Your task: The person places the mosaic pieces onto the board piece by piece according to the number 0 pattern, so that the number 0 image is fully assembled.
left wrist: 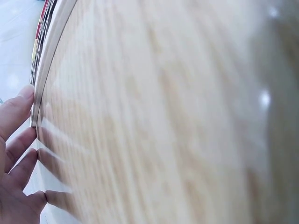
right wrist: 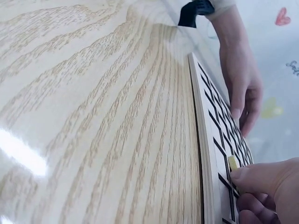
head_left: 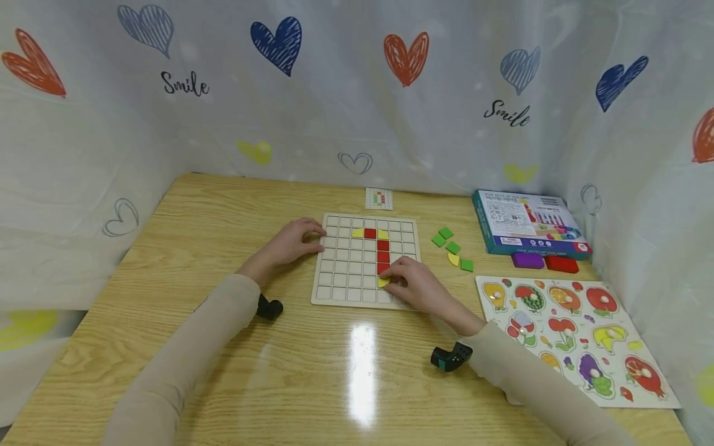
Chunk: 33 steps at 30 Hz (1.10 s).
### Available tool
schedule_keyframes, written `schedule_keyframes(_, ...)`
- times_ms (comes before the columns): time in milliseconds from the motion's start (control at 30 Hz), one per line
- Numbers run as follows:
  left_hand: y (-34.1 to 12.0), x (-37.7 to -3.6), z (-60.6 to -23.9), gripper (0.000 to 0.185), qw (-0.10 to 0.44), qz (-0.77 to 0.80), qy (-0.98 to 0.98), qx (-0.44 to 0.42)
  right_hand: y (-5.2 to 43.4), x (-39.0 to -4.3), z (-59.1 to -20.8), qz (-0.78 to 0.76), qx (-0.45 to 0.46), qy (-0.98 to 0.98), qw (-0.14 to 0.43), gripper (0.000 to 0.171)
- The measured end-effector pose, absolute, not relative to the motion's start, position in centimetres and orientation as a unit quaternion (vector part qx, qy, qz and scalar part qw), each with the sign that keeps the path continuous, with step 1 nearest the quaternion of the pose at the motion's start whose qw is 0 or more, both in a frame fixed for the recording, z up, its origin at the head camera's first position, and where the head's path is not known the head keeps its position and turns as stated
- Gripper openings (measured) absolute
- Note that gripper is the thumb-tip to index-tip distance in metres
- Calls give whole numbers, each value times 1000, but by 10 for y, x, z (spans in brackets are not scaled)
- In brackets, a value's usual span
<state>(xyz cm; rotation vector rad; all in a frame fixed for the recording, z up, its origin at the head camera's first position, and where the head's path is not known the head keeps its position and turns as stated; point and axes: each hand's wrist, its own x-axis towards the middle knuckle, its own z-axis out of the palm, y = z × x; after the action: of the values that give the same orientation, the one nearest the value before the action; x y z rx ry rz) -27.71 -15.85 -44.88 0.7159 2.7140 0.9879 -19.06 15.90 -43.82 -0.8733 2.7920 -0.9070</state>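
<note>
Yellow piece at the grid board

The yellow piece [head_left: 383, 282] sat in a lower cell of the grid board [head_left: 340, 285], pinched by the right hand [head_left: 415, 284] for seating; the left hand [head_left: 290, 243] lay flat-fingered against the board's left edge, likely steadying it on the bench [head_left: 223, 204].

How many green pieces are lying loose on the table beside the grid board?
4: two side by side at the top, one below them, one lowest, next to a yellow piece. None looks hidden.

The right hand [head_left: 415, 285] is covering part of the yellow piece [head_left: 383, 282] and the grid board [head_left: 346, 272] squares beneath — the left wrist view is blurring the table [left wrist: 163, 116], cutting off the left hand [left wrist: 16, 158].
</note>
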Motion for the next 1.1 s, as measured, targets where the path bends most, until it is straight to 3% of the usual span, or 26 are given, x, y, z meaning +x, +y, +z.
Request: schedule_keyframes(1100, -159, -278, -450, 37, 80, 329, 909, 241, 156, -193, -441, -297, -283, 911, 37, 16)
